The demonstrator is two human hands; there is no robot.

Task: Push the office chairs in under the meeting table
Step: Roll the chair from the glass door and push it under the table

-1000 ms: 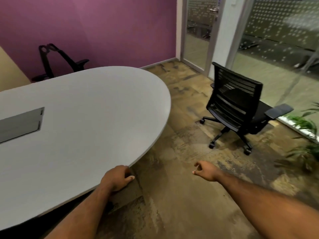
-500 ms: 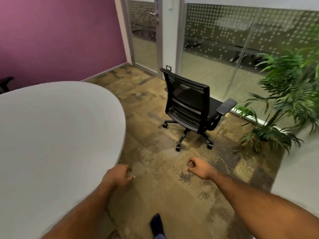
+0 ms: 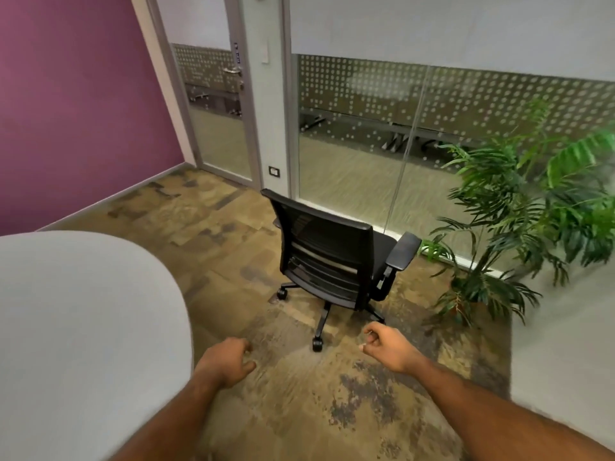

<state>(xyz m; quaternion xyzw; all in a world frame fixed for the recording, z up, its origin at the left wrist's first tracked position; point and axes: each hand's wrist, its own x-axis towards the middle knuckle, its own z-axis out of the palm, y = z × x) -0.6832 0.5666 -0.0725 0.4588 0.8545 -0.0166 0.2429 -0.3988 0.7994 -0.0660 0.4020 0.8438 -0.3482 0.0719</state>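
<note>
Evidently the approach step: the office chair (image 3: pixel 327 257) stands well apart from the meeting table (image 3: pixel 83 327), backrest toward both loosely curled, empty hands, left hand (image 3: pixel 228 361) and right hand (image 3: pixel 387 346), which next must grasp it.

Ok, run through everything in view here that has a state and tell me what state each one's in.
Office chair: upright, away from the table, backrest toward the camera.
Meeting table: no chair at this end.
Glass door: looks shut.
Left hand: loosely curled, empty.
Right hand: loosely curled, empty.
</note>
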